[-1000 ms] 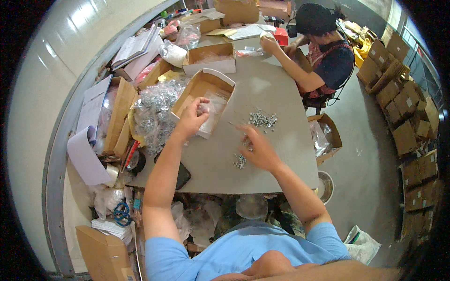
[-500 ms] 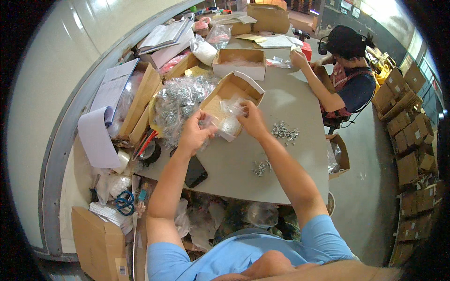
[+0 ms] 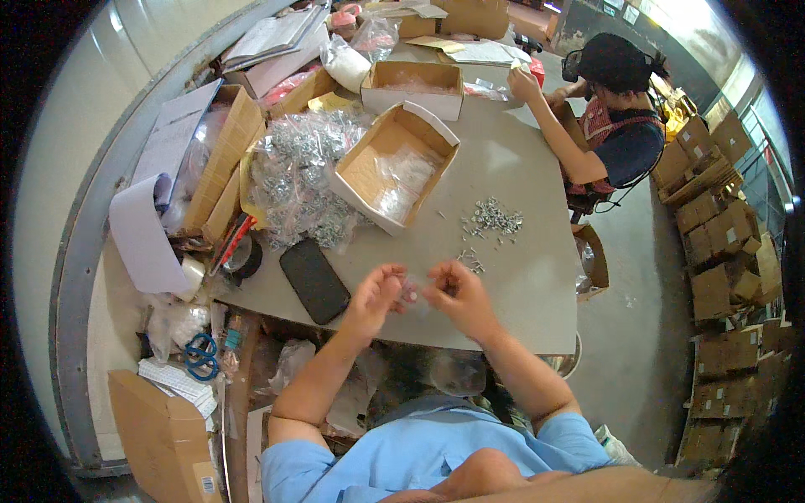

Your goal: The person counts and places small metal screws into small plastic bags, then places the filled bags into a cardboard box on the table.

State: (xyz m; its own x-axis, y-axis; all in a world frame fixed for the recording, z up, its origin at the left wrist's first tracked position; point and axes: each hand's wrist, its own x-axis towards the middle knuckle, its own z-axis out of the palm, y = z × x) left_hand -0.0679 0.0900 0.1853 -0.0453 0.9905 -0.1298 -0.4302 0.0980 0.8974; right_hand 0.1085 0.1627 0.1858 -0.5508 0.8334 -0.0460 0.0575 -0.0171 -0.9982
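Observation:
Near the front edge of the table, my left hand (image 3: pixel 375 302) is closed on a small clear plastic bag (image 3: pixel 411 290). My right hand (image 3: pixel 463 300) faces it with curled fingers, pinching at the bag's other side; the exact contact is blurred. Beyond my hands, an open cardboard box (image 3: pixel 356 168) with white outer sides holds more clear plastic bags (image 3: pixel 405 176). Loose silver screws (image 3: pixel 495 218) lie heaped to the right, and a smaller group of screws (image 3: pixel 473 261) lies close to my right hand. A large heap of bagged screws (image 3: pixel 306 168) sits left of the box.
A black phone (image 3: pixel 314 282) lies left of my hands. Another white-sided box (image 3: pixel 412 90) stands farther back. Papers (image 3: pixel 172 138), cartons and blue-handled scissors (image 3: pixel 201 356) crowd the left side. At the right edge sits a person (image 3: pixel 625 126), holding something small. Stacked cartons (image 3: pixel 729 352) stand far right.
Both hands have drawn back from the open box toward the table's front edge, bringing a small clear bag along. The view has shifted slightly. Other bags remain in the box.

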